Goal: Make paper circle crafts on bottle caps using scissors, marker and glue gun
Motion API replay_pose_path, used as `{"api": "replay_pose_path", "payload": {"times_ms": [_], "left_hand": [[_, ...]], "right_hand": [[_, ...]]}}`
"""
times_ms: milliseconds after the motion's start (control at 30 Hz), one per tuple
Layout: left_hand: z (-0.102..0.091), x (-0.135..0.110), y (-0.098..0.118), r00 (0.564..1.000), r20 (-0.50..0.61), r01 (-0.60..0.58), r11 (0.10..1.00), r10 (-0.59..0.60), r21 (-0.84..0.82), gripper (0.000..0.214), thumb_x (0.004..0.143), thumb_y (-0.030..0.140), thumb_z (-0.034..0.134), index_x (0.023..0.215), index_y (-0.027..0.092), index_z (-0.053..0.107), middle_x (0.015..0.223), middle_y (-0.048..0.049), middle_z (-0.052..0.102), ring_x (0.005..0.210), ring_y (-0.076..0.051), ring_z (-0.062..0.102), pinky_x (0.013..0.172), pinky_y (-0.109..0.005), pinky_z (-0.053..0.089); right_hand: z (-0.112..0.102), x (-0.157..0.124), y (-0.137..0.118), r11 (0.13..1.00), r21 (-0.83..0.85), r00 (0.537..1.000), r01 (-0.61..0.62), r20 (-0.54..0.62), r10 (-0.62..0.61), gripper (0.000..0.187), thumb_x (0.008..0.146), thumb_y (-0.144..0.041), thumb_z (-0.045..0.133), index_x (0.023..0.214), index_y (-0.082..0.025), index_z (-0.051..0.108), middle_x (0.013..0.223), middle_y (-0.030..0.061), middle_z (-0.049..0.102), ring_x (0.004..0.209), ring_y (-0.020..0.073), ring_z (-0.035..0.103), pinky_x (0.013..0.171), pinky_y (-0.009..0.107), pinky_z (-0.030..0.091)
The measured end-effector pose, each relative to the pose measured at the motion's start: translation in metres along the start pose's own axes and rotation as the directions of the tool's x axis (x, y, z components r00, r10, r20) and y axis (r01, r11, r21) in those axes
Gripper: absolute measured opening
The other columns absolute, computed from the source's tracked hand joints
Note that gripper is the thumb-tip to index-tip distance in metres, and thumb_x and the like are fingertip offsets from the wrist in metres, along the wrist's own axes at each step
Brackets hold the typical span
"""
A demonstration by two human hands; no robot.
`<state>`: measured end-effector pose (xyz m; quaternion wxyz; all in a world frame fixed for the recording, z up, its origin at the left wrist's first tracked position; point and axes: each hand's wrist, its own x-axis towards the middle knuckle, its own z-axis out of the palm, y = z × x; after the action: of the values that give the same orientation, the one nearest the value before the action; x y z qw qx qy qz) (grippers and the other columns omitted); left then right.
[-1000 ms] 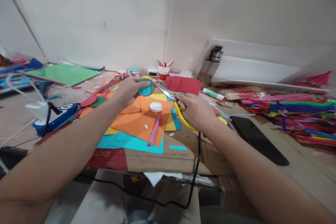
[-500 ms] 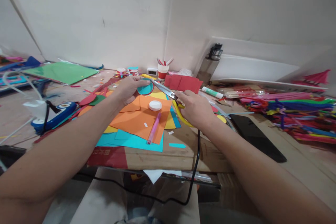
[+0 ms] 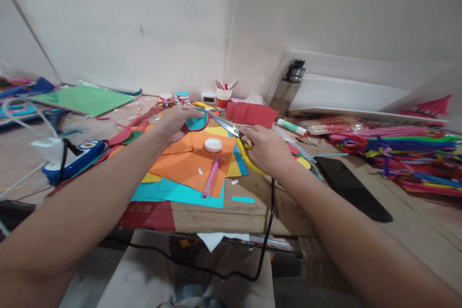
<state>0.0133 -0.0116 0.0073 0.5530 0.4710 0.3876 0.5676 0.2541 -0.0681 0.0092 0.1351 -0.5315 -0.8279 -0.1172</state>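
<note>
Between the fingers of my left hand (image 3: 175, 124) is a round blue paper disc (image 3: 197, 121) with a thin red rim, held above the paper sheets. My right hand (image 3: 265, 147) is closed round the yellow handles of a pair of scissors (image 3: 227, 127). The blades point left, and their tips reach the right edge of the disc, where a small white scrap (image 3: 207, 109) shows. Below the hands, a white round lid (image 3: 213, 144) and a pink marker (image 3: 211, 176) lie on orange paper (image 3: 184, 168).
Blue paper (image 3: 195, 196) lies under the orange. A phone (image 3: 352, 187), a glue stick (image 3: 291, 126) and pipe cleaners (image 3: 407, 149) are at the right. A pen cup (image 3: 224, 97) and dark bottle (image 3: 287, 89) stand at the back. A blue power strip (image 3: 77, 159) sits left.
The disc has turned and shifted slightly left in my left hand. A small white scrap now shows at the scissor tips. My right hand keeps nearly the same place.
</note>
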Motion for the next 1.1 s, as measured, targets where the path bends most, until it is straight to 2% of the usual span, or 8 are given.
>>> {"api": "replay_pose_path", "payload": {"times_ms": [233, 533, 867, 1100], "left_hand": [[0.0003, 0.0011, -0.0005, 0.999, -0.022, -0.047, 0.998, 0.048, 0.031, 0.023, 0.054, 0.023, 0.081, 0.066, 0.012, 0.064, 0.067, -0.0021, 0.063, 0.060, -0.010, 0.057, 0.055, -0.022, 0.046], [0.0002, -0.0027, 0.0021, 0.997, 0.038, -0.066, 0.989, 0.061, 0.129, 0.023, 0.055, 0.028, 0.084, 0.064, 0.012, 0.070, 0.063, -0.0026, 0.063, 0.055, -0.009, 0.052, 0.051, -0.020, 0.039], [-0.0010, 0.0000, -0.0015, 0.998, 0.048, -0.047, 0.996, 0.043, 0.077, 0.020, 0.053, 0.022, 0.084, 0.064, 0.010, 0.071, 0.064, -0.0033, 0.066, 0.056, -0.007, 0.053, 0.052, -0.018, 0.040], [0.0038, -0.0025, 0.0011, 0.999, -0.017, 0.045, 0.999, -0.045, -0.002, 0.009, 0.061, 0.013, 0.074, 0.065, 0.010, 0.067, 0.064, -0.0031, 0.064, 0.057, -0.009, 0.055, 0.053, -0.020, 0.045]], "right_hand": [[-0.0003, -0.0006, 0.0006, 0.999, -0.035, 0.999, -0.032, -0.004, 0.032, 0.048, 0.088, -0.026, 0.053, 0.136, -0.029, 0.056, 0.114, 0.0094, 0.065, 0.094, 0.0243, 0.064, 0.066, 0.030, 0.038], [-0.0023, -0.0014, -0.0010, 0.995, -0.087, 0.999, -0.044, 0.002, 0.044, 0.045, 0.090, -0.027, 0.051, 0.135, -0.028, 0.057, 0.112, 0.0101, 0.062, 0.090, 0.0235, 0.061, 0.061, 0.030, 0.033], [-0.0055, -0.0019, -0.0053, 0.993, -0.114, 0.999, -0.030, 0.008, 0.031, 0.040, 0.092, -0.024, 0.046, 0.130, -0.026, 0.058, 0.112, 0.0089, 0.066, 0.089, 0.0232, 0.064, 0.058, 0.031, 0.030], [-0.0010, -0.0006, 0.0006, 0.998, -0.058, 1.000, 0.013, 0.007, -0.013, 0.043, 0.085, -0.018, 0.052, 0.127, -0.022, 0.062, 0.115, 0.0103, 0.069, 0.093, 0.0255, 0.065, 0.066, 0.032, 0.039]]}}
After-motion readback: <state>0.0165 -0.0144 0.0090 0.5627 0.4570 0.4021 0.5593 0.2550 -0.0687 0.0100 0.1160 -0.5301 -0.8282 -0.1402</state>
